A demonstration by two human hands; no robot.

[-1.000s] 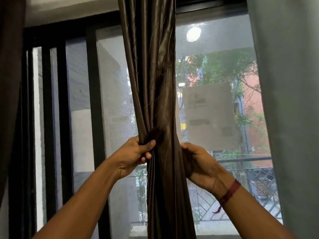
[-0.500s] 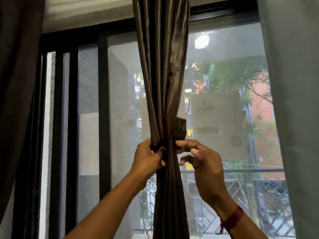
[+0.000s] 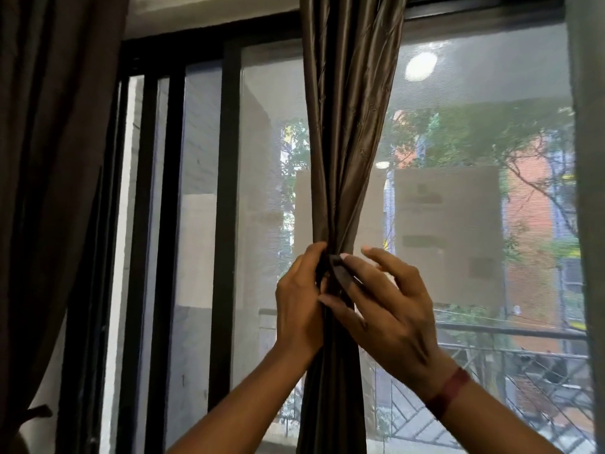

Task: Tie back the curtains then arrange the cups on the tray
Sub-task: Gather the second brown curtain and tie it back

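The brown curtain (image 3: 343, 142) hangs mid-window, bunched at a pinch point. The left hand (image 3: 299, 299) is clenched around that bunch, and the right hand (image 3: 389, 309) pinches a dark tie strap (image 3: 340, 276) against it, other fingers loose. Most of the strap is hidden behind the hands.

Head view, facing window (image 3: 458, 191), close, tilted slightly upward

Both hands met at the gathered brown curtain (image 3: 343, 152): left hand (image 3: 299, 303) gripped it, right hand (image 3: 393, 309) pinched the tie-back strap (image 3: 342, 276)
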